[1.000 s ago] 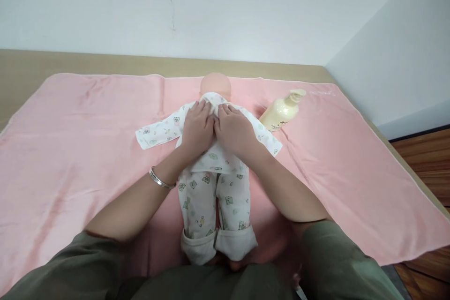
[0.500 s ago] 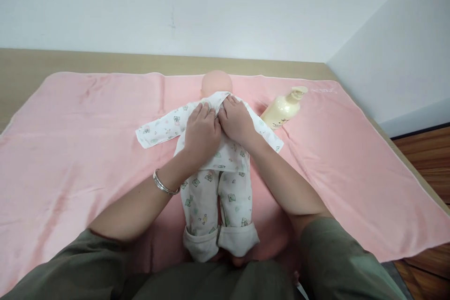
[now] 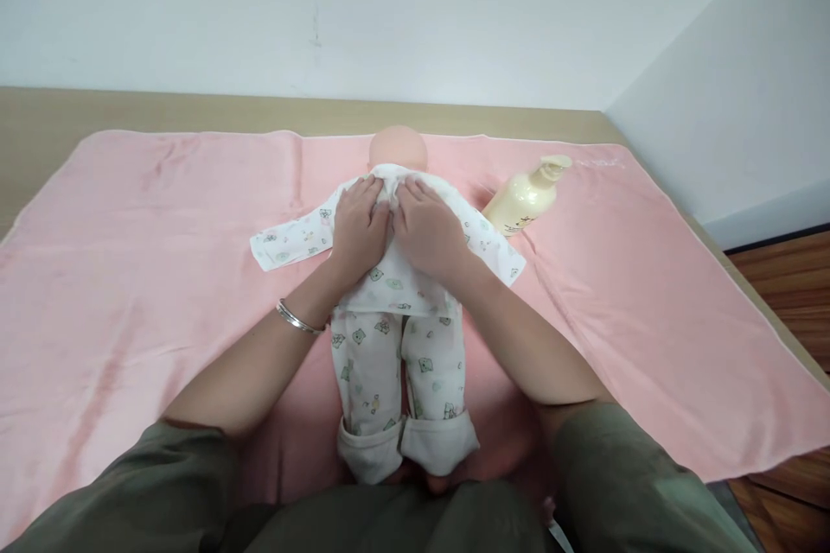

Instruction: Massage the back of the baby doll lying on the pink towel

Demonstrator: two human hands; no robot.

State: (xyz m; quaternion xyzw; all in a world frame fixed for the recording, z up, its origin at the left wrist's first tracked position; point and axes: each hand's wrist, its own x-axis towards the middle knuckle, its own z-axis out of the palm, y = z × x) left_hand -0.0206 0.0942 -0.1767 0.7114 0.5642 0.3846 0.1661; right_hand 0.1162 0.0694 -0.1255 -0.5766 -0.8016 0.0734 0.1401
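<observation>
A doll lies on a pink blanket, its bald head toward the wall. It wears a white printed top with the sleeves spread out and white printed trousers with folded cuffs. My left hand rests on the left side of the top's chest, fingers pointing up toward the neck. Beside it my right hand lies on the right side of the chest, its fingers extended on the cloth. Both hands lie nearly flat, with the thumbs close together at the middle.
A cream pump bottle leans on the blanket just right of the doll's sleeve. Behind the blanket runs the wooden table edge along a white wall. Brown wooden furniture stands at the right.
My hands have moved slightly apart, the left one leftward and up. The top's collar, earlier folded up near my right fingers, now lies flatter across the neck.
</observation>
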